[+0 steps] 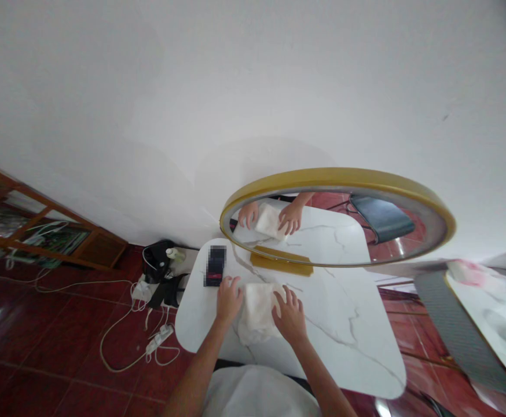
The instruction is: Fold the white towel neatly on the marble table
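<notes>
A folded white cloth (259,313) lies on the white marble-patterned table (335,324) close to its front edge. My left hand (229,300) is at the cloth's left side, fingers curved and apart, with nothing seen in them. On the right side, my right hand (289,315) rests with spread fingers at the cloth's edge, seeming to touch it. A dark phone (216,265), partly pixelated, lies just beyond my left hand. Both hands and the cloth also show in the round mirror (340,231).
The gold-framed mirror stands on a gold base (281,262) at the table's back, by the wall. Left on the red tiled floor are a black bag (156,260), a power strip (160,339) and loose cables. A wooden shelf (53,231) stands far left; another table (491,313) is at right.
</notes>
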`<action>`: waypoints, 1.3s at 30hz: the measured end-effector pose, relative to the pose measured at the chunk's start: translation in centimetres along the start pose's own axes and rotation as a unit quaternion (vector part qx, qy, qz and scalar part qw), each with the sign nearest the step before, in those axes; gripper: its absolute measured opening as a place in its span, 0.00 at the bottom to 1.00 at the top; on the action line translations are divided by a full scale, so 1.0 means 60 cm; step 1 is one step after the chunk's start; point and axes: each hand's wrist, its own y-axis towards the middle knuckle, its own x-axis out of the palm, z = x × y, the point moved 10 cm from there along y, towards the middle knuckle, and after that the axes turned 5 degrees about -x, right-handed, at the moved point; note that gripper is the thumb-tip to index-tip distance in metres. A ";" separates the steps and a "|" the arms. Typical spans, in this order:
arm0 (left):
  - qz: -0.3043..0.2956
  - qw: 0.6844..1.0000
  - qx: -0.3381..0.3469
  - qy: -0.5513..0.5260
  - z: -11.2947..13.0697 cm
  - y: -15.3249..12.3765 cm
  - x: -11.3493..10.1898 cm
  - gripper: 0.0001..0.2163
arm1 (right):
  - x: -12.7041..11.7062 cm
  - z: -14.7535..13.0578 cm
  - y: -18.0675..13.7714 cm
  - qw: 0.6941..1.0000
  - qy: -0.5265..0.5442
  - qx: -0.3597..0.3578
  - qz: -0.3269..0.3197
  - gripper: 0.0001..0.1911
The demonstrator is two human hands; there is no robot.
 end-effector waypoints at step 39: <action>-0.369 0.660 -0.247 -0.606 0.091 -0.220 0.197 0.29 | 0.000 0.032 -0.083 0.930 0.344 -0.005 -0.130 0.22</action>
